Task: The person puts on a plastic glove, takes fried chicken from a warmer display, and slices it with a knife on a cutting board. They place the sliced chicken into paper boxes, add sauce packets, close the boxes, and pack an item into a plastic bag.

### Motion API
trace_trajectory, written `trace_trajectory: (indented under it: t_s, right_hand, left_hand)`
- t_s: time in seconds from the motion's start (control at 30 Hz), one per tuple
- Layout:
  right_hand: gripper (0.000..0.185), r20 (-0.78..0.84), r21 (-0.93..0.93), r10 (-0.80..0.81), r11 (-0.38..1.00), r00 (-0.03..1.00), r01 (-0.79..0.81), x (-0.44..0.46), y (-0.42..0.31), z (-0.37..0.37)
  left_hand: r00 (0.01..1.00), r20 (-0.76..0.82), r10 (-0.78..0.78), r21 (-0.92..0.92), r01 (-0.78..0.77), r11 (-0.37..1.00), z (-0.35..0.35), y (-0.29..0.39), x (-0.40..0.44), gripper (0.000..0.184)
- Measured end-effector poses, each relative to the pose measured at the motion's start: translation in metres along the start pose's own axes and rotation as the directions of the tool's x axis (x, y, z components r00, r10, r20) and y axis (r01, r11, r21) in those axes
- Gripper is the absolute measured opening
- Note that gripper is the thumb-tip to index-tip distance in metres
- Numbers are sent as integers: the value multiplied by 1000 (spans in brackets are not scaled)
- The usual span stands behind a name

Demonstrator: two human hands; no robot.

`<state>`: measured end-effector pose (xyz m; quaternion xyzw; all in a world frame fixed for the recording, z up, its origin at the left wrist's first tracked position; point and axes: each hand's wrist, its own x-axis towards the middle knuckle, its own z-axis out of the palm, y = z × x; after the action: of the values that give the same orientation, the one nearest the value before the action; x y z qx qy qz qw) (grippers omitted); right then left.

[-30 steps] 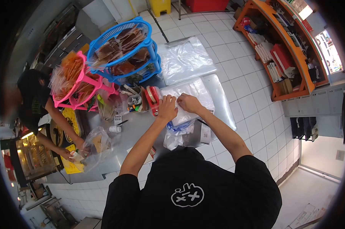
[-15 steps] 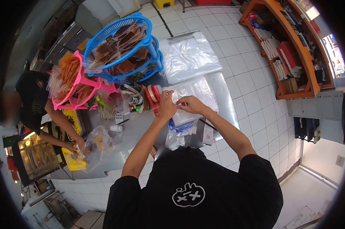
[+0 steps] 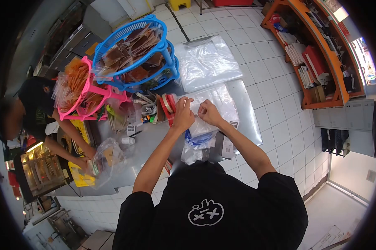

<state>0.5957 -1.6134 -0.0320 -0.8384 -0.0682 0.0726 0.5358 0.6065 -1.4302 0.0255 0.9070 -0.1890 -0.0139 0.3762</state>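
Note:
My left hand (image 3: pixel 183 114) is over the near stack of clear plastic bags (image 3: pixel 223 96), right beside a red tape dispenser (image 3: pixel 167 106). Its fingers are bent and drawn together, and whatever lies between them is too small to make out. Just to its right, my right hand (image 3: pixel 209 113) hovers above the same bags with thumb and fingertips pinched; a thin pale bit may show at the tips, but I cannot name it. Blue-printed plastic (image 3: pixel 200 139) pokes out below the stack.
A larger pile of clear bags (image 3: pixel 210 62) lies farther back. Blue tiered baskets (image 3: pixel 169 54) and a pink one (image 3: pixel 86 93) hold bagged food at the left. Another person's arm (image 3: pixel 71 131) works over the metal table (image 3: pixel 142 146) by a yellow tray (image 3: pixel 81 177). Orange shelves (image 3: pixel 317 54) stand at right.
My right hand has turned and shifted slightly, its fingers now more upright and pinched. My left hand stays nearly in place. The other person's hands have moved a little at the yellow tray.

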Motion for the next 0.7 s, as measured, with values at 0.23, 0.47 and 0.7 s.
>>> trace_trajectory:
  t_s: [0.23, 0.47, 0.7]
  right_hand:
    - [18, -94, -38, -113, 993, 989, 110, -23, -33, -28]
    - [10, -192, 436, 50, 899, 980, 39, -25, -8, -29]
    - [10, -368, 549, -108, 776, 924, 309, -4, -40, -28]
  left_hand:
    - [984, 114, 137, 47, -144, 989, 0, 8, -1, 49]
    - [964, 266, 7, 122, -40, 992, 18, 9, -10, 55]
    - [970, 221, 106, 441, -196, 876, 63, -34, -21, 58]
